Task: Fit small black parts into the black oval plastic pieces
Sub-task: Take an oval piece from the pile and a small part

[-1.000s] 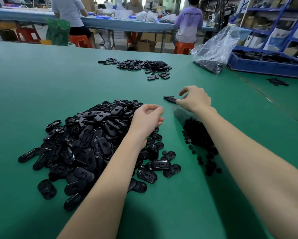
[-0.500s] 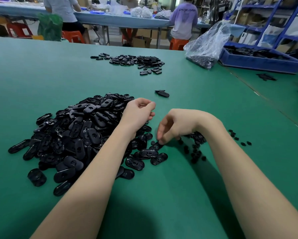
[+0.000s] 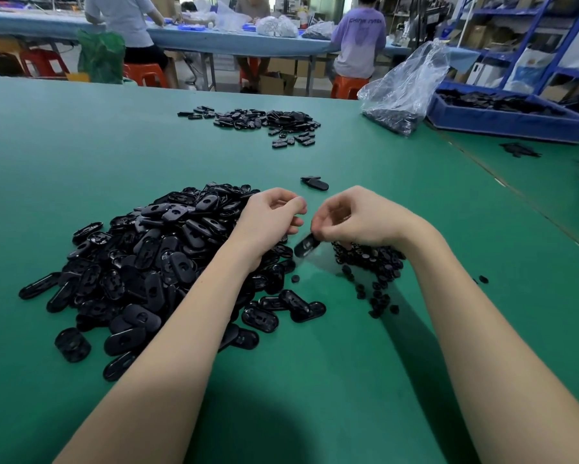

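Right hand (image 3: 355, 217): pinches one black oval plastic piece (image 3: 306, 246), blurred, above green table (image 3: 80, 155). Left hand (image 3: 269, 216): curled, contents unclear. Unfitted oval heap (image 3: 154, 262) large; small black parts (image 3: 371, 259) adjacent; far finished-looking pile (image 3: 268, 120) small.

The black oval plastic piece (image 3: 306, 246) pinched in the right hand (image 3: 358, 217) looked smooth and glossy. Left of that grip, the heap of black oval plastic pieces (image 3: 154, 262) gleamed alike. Beneath, the green matt table covering (image 3: 298, 380) looked soft, faintly textured.
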Demonstrator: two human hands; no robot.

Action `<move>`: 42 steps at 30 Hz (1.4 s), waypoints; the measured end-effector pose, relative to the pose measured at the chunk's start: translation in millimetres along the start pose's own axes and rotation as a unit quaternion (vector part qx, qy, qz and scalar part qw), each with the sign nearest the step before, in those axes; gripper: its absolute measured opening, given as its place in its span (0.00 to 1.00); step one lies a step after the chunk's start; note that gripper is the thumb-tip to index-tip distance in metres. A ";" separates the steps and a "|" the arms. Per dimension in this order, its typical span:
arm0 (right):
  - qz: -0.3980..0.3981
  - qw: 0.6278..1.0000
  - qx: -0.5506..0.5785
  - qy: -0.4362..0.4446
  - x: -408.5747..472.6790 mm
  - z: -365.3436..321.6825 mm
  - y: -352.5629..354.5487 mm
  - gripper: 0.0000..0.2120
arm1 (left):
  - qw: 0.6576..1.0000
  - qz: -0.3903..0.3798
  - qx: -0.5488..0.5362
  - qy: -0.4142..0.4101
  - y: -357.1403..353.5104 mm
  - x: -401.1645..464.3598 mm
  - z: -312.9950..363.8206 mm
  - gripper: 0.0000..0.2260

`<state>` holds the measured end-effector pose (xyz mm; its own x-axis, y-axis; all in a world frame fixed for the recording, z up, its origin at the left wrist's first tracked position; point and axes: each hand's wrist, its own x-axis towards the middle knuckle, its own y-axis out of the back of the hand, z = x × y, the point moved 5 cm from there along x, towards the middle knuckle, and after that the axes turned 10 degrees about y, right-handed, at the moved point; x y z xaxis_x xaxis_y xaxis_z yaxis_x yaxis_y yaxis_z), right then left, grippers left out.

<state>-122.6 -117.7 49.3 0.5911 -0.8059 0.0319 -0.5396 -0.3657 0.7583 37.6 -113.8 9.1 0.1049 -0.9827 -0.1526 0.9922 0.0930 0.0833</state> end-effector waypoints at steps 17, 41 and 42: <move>0.060 0.998 0.014 0.013 -2.3 1.4 13.8 0.05 | 0.994 -0.045 -0.085 0.048 4.2 -4.2 -0.1 0.03; -0.002 0.998 0.054 0.012 5.7 5.1 -8.2 0.02 | 0.994 -0.030 -0.094 0.035 8.5 -5.6 1.0 0.14; 0.036 0.997 0.073 0.010 4.9 7.8 -2.5 0.02 | 0.995 -0.028 -0.091 0.033 7.9 -5.5 1.2 0.14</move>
<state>-123.1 -124.5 42.5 0.5593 -0.8233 0.0968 -0.6611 -0.3724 0.6514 44.8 -107.8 11.7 0.0467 -0.9752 -0.2163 0.9919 0.0709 -0.1054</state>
